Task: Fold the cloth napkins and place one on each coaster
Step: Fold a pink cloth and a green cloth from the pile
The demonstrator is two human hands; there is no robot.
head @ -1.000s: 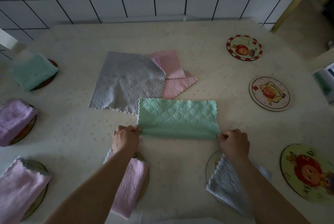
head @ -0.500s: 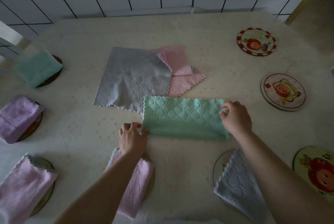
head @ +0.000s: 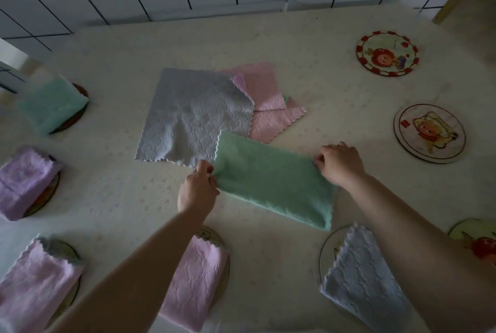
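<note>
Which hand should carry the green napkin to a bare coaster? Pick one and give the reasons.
Right. The right hand already pinches the green napkin, and the bare coasters lie on its side; the left hand is farther away.

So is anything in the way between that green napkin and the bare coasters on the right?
Nothing visible. Both hands, left and right, pinch the green napkin; only bare tablecloth lies between it and the two empty coasters.

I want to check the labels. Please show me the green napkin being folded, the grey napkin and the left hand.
green napkin (head: 273, 185), head view, middle of cloth
grey napkin (head: 193, 115), head view, centre
left hand (head: 197, 189), head view, back of hand
</note>
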